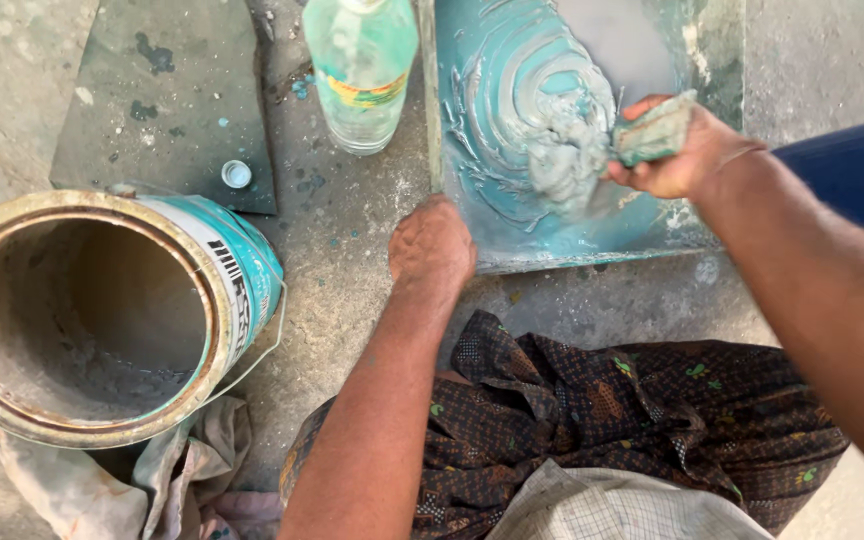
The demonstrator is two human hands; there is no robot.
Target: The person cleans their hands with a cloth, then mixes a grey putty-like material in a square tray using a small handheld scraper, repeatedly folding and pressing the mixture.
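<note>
Mixing putty on board: right hand clenches knife; left hand, empty, braces near edge; scrape flat, fold inward.

Concrete floor under can, bottle, board

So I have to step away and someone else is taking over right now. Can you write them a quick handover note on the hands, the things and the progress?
Right hand: grips a paste-caked scraper, blade in the grey paste on the board.
Left hand: pressed on the floor at the board's near corner, holding nothing.
Bottle, cap off, stands left of the board; its cap lies on a dark slab. Can lies on its side at left.
Done: paste partly blended with teal swirls.
Left: streaks remain unmixed.
</note>
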